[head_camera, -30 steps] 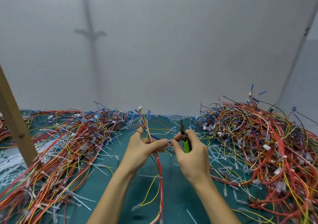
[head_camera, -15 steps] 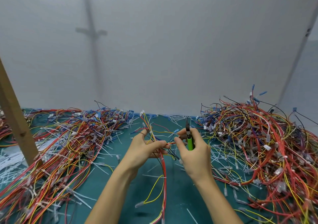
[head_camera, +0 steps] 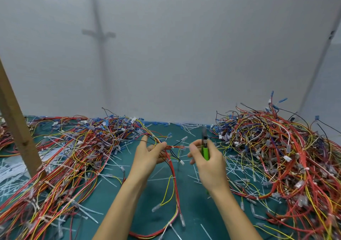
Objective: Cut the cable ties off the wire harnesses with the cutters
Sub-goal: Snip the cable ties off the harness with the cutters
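In the lower middle of the frame, the person's left hand [head_camera: 147,154] is pinching a wire harness [head_camera: 174,177] between thumb and fingers, with the index finger sticking up on its own. The harness is hanging from that grip: its red and yellow wires are running down over the green mat [head_camera: 193,214] toward the bottom edge, while a short red branch is stretching rightward to the other hand. A small white cable tie [head_camera: 172,147] is sitting on that branch between the two hands.

The right hand [head_camera: 208,162] is curling round the green-handled cutters [head_camera: 205,148], whose dark blades are pointing up and are blurred, so whether they are parted cannot be told. Its thumb tip is lying just beside the end of the branch. The two hands are near each other but apart.

A left pile of harnesses [head_camera: 73,156] is spreading across the lower left, and a taller right pile of harnesses [head_camera: 276,156] is filling the right side. Loose white tie offcuts [head_camera: 11,171] are lying at the left edge. A wooden post [head_camera: 16,129] is leaning at the far left.
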